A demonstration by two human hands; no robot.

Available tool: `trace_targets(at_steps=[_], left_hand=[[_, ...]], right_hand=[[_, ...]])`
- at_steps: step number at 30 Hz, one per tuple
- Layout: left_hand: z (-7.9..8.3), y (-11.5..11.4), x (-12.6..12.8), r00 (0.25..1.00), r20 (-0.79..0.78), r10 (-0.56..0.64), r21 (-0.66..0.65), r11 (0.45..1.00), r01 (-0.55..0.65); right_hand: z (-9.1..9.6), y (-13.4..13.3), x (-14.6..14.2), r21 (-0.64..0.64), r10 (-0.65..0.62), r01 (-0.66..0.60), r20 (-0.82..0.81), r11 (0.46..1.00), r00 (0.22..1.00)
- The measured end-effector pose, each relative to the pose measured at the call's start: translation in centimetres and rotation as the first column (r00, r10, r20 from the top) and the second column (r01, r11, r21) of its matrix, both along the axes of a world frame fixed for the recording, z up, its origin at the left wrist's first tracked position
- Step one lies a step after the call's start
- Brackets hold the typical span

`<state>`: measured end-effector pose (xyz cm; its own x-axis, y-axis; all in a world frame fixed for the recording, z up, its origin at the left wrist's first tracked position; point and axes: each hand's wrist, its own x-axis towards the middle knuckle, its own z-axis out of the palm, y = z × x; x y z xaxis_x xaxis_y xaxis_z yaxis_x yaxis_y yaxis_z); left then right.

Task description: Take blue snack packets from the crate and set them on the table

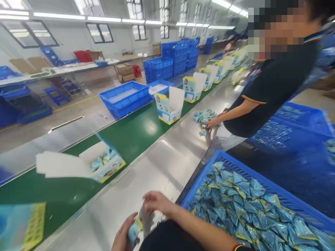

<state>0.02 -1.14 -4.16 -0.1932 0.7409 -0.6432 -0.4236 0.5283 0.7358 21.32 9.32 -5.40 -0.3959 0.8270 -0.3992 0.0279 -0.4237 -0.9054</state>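
Low in the view, my left hand (pixel 123 234) is closed around a blue and yellow snack packet (pixel 134 230). My right hand (pixel 158 203) hovers just beside it over the metal ledge (pixel 131 195), fingers loosely bent and apart, with nothing visible in them. At my right stands a blue plastic crate (pixel 218 155) full of triangular blue packets (pixel 235 195). On the green conveyor belt (pixel 138 122) in front, an open carton (pixel 110 169) with several packets inside has its white flaps spread out.
Another open carton (pixel 169 108) stands farther along the belt, with several more behind. A blue and yellow carton (pixel 23 223) is cut off at lower left. A co-worker (pixel 277 87) handles a packet pile (pixel 204 116) on the ledge. Blue bins (pixel 125 99) stand beyond.
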Motion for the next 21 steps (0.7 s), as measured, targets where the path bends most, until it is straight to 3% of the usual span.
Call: trace_targets(at_steps=[2, 4, 6, 8, 12, 15, 18, 21], left_hand=[[0.2, -0.2, -0.4, 0.994, 0.084, 0.068, -0.001, 0.998, -0.068], [0.4, -0.6, -1.0, 0.986, 0.119, 0.119, -0.04, 0.993, -0.115], [0.7, -1.2, -1.6, 0.978, 0.136, 0.16, -0.089, 0.985, -0.149], [1.1, -1.8, -1.6, 0.969, 0.144, 0.199, -0.128, 0.975, -0.181], [1.7, -2.4, -1.1, 0.954, 0.169, 0.246, -0.158, 0.963, -0.22], [2.0, -2.5, -1.0, 0.95, 0.18, 0.253, -0.165, 0.96, -0.224], [2.1, -2.4, -1.3, 0.953, 0.177, 0.246, -0.161, 0.962, -0.219], [2.0, -2.0, -1.5, 0.958, 0.173, 0.23, -0.16, 0.966, -0.203]], right_hand=[[-0.9, 0.7, 1.3, 0.079, -0.13, 0.12, 0.142, 0.99, 0.981], [-2.0, 1.5, 2.9, 0.132, -0.172, 0.142, 0.253, 0.981, 0.952], [-3.0, 2.0, 4.3, 0.186, -0.139, 0.072, 0.378, 0.98, 0.916], [-3.3, 2.1, 5.1, 0.227, -0.053, -0.075, 0.512, 0.971, 0.857], [-3.3, 1.5, 4.5, 0.26, 0.031, -0.37, 0.78, 0.892, 0.625], [-3.8, 1.3, 2.8, 0.19, 0.066, -0.536, 0.904, 0.823, 0.423], [-4.6, 1.5, 1.2, 0.088, 0.117, -0.639, 0.955, 0.764, 0.272], [-5.1, 2.2, 0.5, 0.04, 0.101, -0.662, 0.98, 0.749, 0.174]])
